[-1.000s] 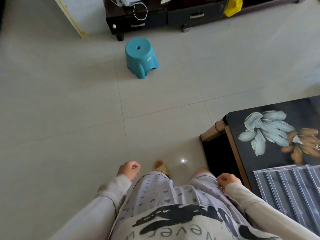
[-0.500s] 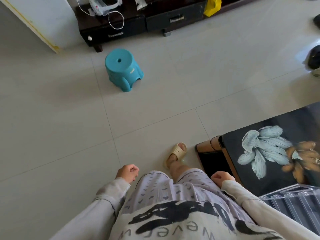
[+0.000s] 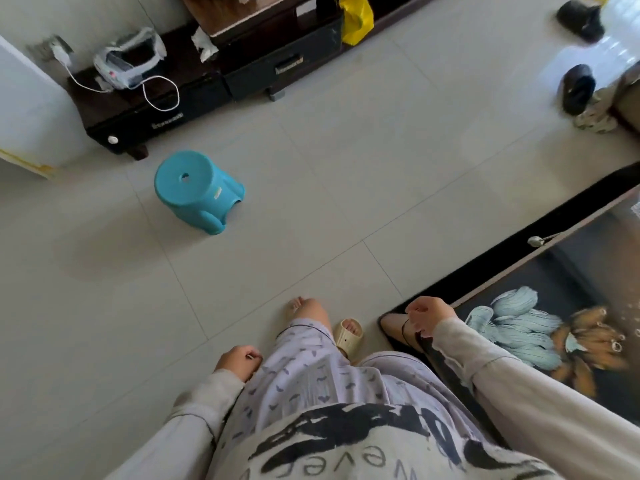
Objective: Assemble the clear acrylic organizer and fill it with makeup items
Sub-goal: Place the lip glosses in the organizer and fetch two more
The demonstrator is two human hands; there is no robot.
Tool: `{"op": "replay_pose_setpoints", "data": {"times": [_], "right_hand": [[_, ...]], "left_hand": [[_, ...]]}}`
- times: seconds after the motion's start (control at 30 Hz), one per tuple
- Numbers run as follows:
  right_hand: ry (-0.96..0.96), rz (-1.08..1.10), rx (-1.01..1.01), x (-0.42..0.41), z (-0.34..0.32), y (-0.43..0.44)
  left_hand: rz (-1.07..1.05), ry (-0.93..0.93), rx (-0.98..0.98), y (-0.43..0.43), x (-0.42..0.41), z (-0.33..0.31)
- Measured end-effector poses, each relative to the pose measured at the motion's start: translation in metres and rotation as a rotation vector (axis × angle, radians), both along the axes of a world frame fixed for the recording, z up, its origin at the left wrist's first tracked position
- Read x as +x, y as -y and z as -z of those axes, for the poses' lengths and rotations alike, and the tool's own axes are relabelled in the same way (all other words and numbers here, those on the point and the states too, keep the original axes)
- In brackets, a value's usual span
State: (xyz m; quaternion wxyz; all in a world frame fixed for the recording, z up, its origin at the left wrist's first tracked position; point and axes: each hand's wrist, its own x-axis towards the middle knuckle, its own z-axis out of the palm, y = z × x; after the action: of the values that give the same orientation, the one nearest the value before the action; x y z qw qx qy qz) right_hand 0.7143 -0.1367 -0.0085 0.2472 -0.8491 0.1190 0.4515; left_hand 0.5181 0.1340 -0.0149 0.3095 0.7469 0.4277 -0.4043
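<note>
No acrylic organizer or makeup item shows in the head view at this moment. My left hand (image 3: pixel 238 359) hangs beside my left thigh with its fingers loosely curled and holds nothing. My right hand (image 3: pixel 428 315) is raised a little over the near corner of the dark glass table (image 3: pixel 540 282), fingers loosely curled and holding nothing. The table top carries a blue and orange flower print (image 3: pixel 540 327). My legs and slippered feet are between the two hands.
A teal plastic stool (image 3: pixel 195 190) stands on the tiled floor ahead on the left. A dark low cabinet (image 3: pixel 173 105) with a white cable and a yellow bag (image 3: pixel 356 17) runs along the far wall. Dark slippers (image 3: pixel 576 88) lie at the far right.
The view has swung right and forward as I step. The clear ribbed acrylic piece on the table has left the frame. My right hand has risen over the table corner.
</note>
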Motion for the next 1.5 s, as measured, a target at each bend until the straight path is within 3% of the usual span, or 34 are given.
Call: {"op": "replay_pose_setpoints", "data": {"times": [0.17,0.47,0.7,0.87,1.17,1.27,1.5], "right_hand": [[-0.046,0.121,-0.019,0.028,0.004,-0.013],[-0.135,0.562,-0.076,0.064,0.005,-0.039],[-0.17,0.872,-0.065,0.068,0.002,-0.045],[-0.246,0.917,-0.137,0.105,0.006,-0.036],[-0.09,1.019,-0.043,0.221,0.01,0.052],[-0.026,1.064,-0.006,0.262,-0.001,0.084],[0.043,1.111,0.049,0.329,-0.01,0.13]], "left_hand": [[0.102,0.015,-0.011,-0.036,0.093,0.003],[0.513,0.118,-0.014,-0.085,0.325,-0.013],[0.603,0.244,-0.097,-0.073,0.464,-0.026],[0.64,0.187,-0.116,-0.043,0.509,-0.018],[0.647,0.012,-0.083,0.022,0.55,0.004],[0.738,-0.03,-0.069,0.047,0.573,0.0],[0.826,0.0,-0.068,0.108,0.653,0.001]]}}
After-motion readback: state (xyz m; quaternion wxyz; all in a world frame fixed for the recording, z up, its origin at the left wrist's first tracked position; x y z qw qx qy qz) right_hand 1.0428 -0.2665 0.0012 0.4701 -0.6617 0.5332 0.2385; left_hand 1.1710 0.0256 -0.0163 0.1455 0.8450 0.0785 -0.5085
